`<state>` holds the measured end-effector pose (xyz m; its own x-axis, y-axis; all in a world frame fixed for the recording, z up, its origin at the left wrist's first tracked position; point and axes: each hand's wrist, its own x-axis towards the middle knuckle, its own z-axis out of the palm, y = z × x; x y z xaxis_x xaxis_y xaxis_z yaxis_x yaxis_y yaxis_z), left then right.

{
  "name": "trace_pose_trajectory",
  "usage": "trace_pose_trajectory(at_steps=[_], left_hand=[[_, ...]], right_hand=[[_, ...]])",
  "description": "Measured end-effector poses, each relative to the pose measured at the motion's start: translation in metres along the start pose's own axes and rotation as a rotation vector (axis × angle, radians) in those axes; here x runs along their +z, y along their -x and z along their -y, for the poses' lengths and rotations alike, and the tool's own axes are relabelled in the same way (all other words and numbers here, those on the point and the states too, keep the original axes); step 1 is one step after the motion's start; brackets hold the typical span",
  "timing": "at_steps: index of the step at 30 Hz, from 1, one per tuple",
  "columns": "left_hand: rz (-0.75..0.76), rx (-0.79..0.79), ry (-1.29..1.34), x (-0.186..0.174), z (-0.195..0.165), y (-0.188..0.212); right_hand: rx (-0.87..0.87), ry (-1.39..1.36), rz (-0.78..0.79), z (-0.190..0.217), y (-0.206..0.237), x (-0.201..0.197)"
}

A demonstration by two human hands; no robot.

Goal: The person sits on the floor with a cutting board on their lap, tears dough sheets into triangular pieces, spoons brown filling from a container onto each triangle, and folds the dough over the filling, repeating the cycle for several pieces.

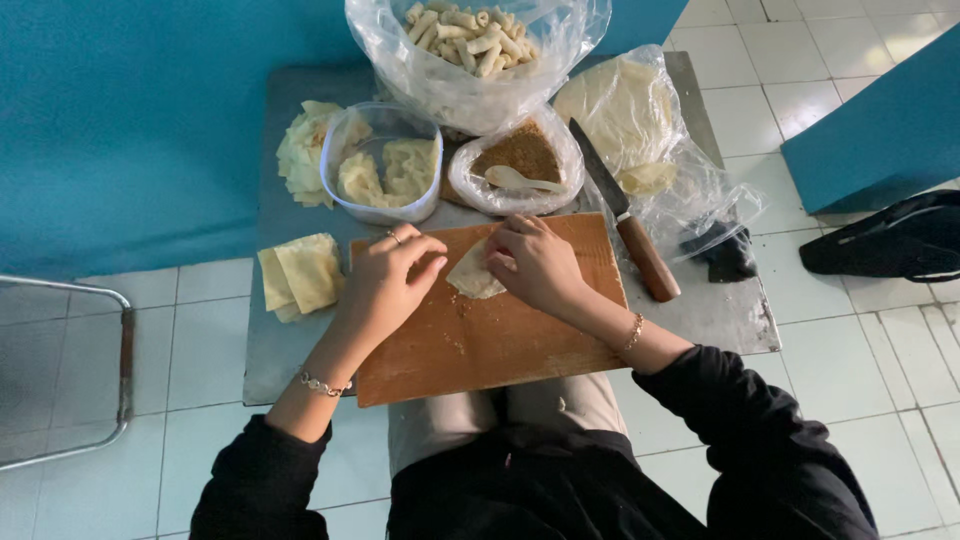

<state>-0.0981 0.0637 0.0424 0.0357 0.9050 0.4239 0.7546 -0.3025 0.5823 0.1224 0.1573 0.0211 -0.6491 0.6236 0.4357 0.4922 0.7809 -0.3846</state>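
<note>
A pale thin wrapper (470,276) lies folded on a brown wooden cutting board (480,345). My right hand (540,262) rests on the wrapper's right side, fingers curled over its edge. My left hand (390,275) touches its left side with fingers bent; a ring shows on one finger. Behind the board stands a bag of brown filling (520,152) with a white spoon (520,181) in it. A clear tub (382,165) with pale paste sits to its left. At the back, an open plastic bag holds several finished rolls (470,30).
A wooden-handled knife (625,215) lies right of the board on the grey metal table (715,310). Cut wrapper squares (300,275) lie at left, wrapper scraps (303,150) behind them, bagged round wrappers (620,110) at back right. A black bag (895,240) lies on the tiled floor.
</note>
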Motion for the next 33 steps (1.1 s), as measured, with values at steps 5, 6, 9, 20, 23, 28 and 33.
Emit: trace_pose_trajectory(at_steps=[5,6,9,20,23,28,33], left_hand=[[-0.034,-0.014,0.103,0.000,0.004,0.007],[-0.040,0.022,0.094,0.000,0.003,0.007],[-0.032,0.114,0.153,0.005,0.000,0.004],[-0.007,-0.087,0.465,0.014,0.008,0.006],[0.022,-0.274,0.540,-0.007,0.010,0.023],[-0.027,-0.336,0.706,-0.021,0.014,0.030],[-0.037,-0.343,0.738,-0.023,0.016,0.031]], right_hand=[[0.155,-0.339,0.143,-0.006,-0.010,0.004],[0.165,-0.389,0.163,-0.004,-0.011,0.002],[0.057,-0.536,0.115,0.003,-0.015,-0.011],[0.160,-0.143,-0.205,-0.017,0.028,-0.097],[0.417,0.220,-0.183,-0.072,0.068,-0.150],[0.656,0.356,-0.016,-0.136,0.115,-0.153],[0.741,0.197,-0.168,-0.152,0.120,-0.140]])
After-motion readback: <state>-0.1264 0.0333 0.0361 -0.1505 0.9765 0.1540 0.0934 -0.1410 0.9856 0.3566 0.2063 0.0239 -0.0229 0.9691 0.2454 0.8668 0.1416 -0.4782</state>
